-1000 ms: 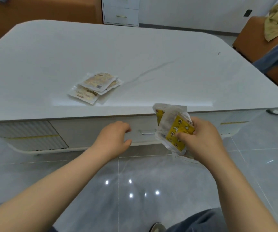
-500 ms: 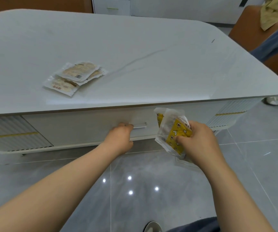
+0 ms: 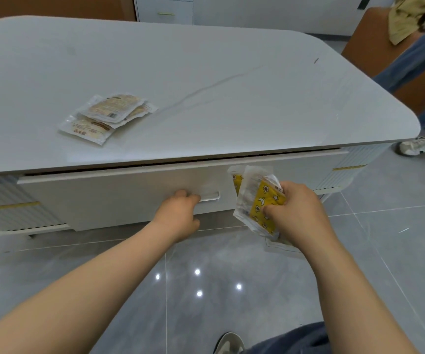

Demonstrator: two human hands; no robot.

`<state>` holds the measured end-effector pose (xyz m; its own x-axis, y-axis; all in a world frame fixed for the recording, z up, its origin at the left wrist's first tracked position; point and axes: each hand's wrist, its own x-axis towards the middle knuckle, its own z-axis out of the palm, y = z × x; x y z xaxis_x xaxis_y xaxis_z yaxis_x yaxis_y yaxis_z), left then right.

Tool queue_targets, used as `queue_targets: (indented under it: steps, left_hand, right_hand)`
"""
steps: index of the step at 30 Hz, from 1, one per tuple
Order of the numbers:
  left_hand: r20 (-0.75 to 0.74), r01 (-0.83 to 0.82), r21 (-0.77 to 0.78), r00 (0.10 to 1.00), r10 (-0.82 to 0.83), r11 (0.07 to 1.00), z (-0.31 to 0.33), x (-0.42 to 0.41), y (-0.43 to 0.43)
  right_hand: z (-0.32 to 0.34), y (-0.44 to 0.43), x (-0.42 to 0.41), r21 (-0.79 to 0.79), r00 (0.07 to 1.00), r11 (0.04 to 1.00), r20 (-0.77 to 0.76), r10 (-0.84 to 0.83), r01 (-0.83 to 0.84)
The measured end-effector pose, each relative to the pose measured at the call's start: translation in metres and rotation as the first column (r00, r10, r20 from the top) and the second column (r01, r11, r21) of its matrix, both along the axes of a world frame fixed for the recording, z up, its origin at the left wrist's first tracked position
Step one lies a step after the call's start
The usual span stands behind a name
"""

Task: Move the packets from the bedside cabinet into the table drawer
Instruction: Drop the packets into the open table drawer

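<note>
Head camera view: the left hand [image 3: 178, 213] grips the handle [image 3: 210, 196] of the table drawer [image 3: 119, 195], slightly ajar, while the right hand [image 3: 295, 213] clutches yellow packets [image 3: 260, 203] just before it. More packets [image 3: 106, 117] lie on the table [image 3: 232, 98].

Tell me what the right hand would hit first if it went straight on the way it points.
The right hand would probably meet the drawer front, just right of its handle, the packets it grips touching first; depth is unclear.
</note>
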<state>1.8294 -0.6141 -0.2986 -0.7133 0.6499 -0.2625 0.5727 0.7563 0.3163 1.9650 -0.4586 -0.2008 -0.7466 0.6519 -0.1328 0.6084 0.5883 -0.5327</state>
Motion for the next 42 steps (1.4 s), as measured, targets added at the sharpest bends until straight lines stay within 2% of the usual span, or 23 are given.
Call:
queue_targets:
  steps: [4,8,9,12,14,16,21,25,32,40,42]
  left_hand:
    - [-0.023,0.081,-0.008,0.996,-0.081,0.997,0.018,0.016,-0.013]
    - [-0.230,0.098,0.251,0.972,-0.039,0.963,0.063,0.013,-0.032]
    - [-0.292,0.110,0.270,0.956,-0.027,0.957,0.074,0.009,-0.036]
    - [-0.375,0.070,0.146,0.927,-0.010,0.987,0.086,-0.005,-0.045]
    - [-0.314,0.017,0.039,0.949,-0.004,0.999,0.085,-0.011,-0.050]
    - [-0.271,0.015,0.004,0.962,-0.014,1.000,0.081,-0.013,-0.054]
    - [-0.265,0.012,0.109,0.964,0.018,0.994,0.078,-0.009,-0.057]
    - [-0.195,0.012,0.225,0.980,0.033,0.974,0.075,0.002,-0.068]
    - [-0.083,0.087,0.223,0.994,-0.070,0.971,0.065,0.021,-0.075]
    - [-0.017,0.119,0.276,0.993,-0.119,0.954,0.060,0.036,-0.080]
    - [-0.001,0.121,0.281,0.992,-0.126,0.952,0.057,0.040,-0.083]
  right_hand:
    - [0.005,-0.001,0.004,-0.008,1.000,1.000,-0.027,0.004,-0.005]
    - [0.013,-0.002,0.007,-0.011,0.999,1.000,-0.045,0.015,-0.015]
    - [0.015,-0.002,0.007,-0.009,0.998,1.000,-0.052,0.017,-0.018]
    - [0.022,-0.006,0.006,-0.001,0.997,1.000,-0.075,0.025,-0.025]
    - [0.026,-0.009,0.004,-0.003,0.996,1.000,-0.086,0.031,-0.031]
    - [0.029,-0.014,0.001,-0.004,0.994,0.999,-0.102,0.039,-0.040]
    - [0.040,-0.020,-0.003,-0.080,0.989,0.995,-0.141,0.053,-0.065]
    - [0.051,-0.022,-0.004,-0.130,0.976,0.990,-0.218,0.025,-0.055]
    - [0.055,-0.026,-0.013,-0.114,0.972,0.993,-0.235,0.012,-0.040]
    - [0.043,-0.040,-0.033,-0.322,0.926,0.943,-0.375,-0.046,-0.083]
    - [0.033,-0.040,-0.036,-0.361,0.932,0.930,-0.356,-0.062,-0.075]
